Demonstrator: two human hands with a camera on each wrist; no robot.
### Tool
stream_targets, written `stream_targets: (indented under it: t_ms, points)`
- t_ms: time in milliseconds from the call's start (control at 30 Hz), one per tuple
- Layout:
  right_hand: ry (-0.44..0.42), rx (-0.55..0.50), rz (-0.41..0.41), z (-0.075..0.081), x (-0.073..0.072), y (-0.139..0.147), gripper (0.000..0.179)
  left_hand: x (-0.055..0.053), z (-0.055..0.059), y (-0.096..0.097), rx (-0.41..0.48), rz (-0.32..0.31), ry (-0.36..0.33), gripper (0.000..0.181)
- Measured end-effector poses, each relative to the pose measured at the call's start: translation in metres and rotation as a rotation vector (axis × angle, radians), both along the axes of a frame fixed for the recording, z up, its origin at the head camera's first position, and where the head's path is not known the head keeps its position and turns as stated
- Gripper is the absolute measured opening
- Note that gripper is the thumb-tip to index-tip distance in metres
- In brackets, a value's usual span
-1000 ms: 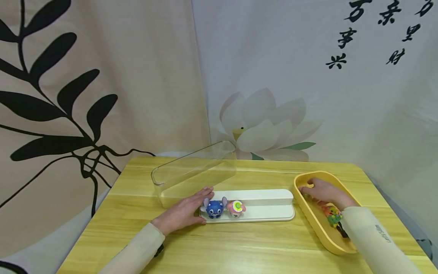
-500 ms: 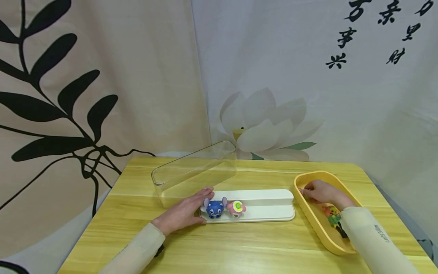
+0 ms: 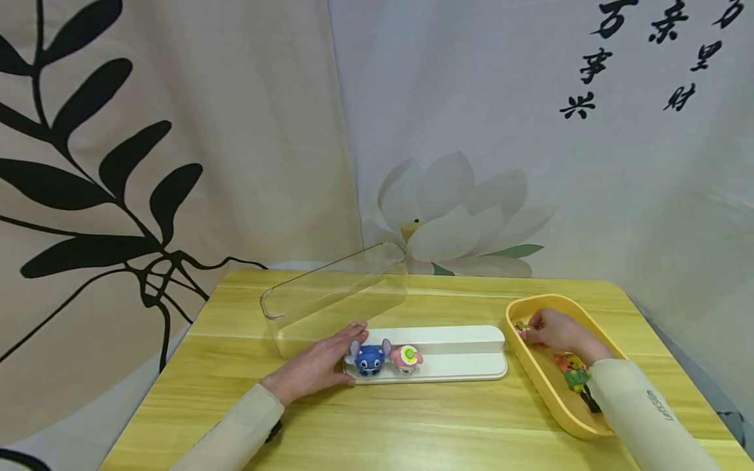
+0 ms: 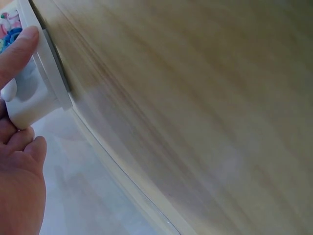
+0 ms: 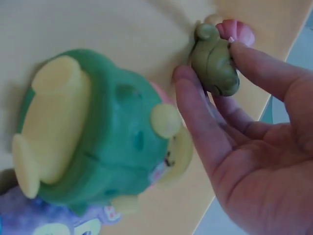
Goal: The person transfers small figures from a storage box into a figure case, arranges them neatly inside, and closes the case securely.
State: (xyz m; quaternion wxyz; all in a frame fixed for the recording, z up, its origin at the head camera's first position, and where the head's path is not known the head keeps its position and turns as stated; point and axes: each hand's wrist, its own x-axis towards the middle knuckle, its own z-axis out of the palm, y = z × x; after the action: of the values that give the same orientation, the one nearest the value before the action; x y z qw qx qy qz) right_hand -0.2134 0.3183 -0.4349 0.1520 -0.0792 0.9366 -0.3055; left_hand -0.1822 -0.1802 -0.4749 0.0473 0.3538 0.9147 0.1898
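My left hand [image 3: 318, 366] holds the left end of a white stepped display base [image 3: 459, 367], thumb at its front edge. In the left wrist view the thumb lies along the rim and the other fingers curl at the end of the base. Two small figurines stand on the lower step: a blue big-eared one [image 3: 370, 360] and a pink one with a yellow-green top [image 3: 406, 358]. My right hand [image 3: 556, 332] is inside a yellow tray [image 3: 537, 371]. Its thumb and fingers pinch a small olive-green figurine [image 5: 215, 66], with a pink piece [image 5: 238, 32] just behind it.
A clear plastic cover [image 3: 336, 294] lies behind the base at the left. Below my right wrist, the tray also holds colourful figurines [image 3: 571, 371]; close up, a green-and-cream figurine [image 5: 107, 132] and a purple one [image 5: 63, 218] show. A patterned curtain [image 3: 283, 131] hangs behind the table.
My right hand has shifted slightly within the tray, and the olive-green figurine now shows at its fingertips. The left hand, base and its two figurines have stayed put.
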Motion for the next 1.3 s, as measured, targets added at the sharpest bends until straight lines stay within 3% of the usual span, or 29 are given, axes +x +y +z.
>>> stream_targets:
  t_ms: [200,533,767,1300]
  points:
    - [-0.004,-0.024,-0.033,-0.001,0.002,0.001,0.027,0.0,-0.001,0.0,-0.007,0.002,0.009,0.092]
    - [0.124,0.031,-0.024,0.016,0.002,0.008,0.037,0.0,0.001,0.0,0.005,0.005,0.006,0.091]
    - [0.135,0.056,-0.065,0.032,0.014,0.007,0.04,0.002,0.001,0.001,0.008,0.007,0.002,0.091]
    - [0.171,-0.001,-0.109,0.041,0.034,0.003,0.045,0.001,0.001,0.0,0.003,0.002,0.007,0.091]
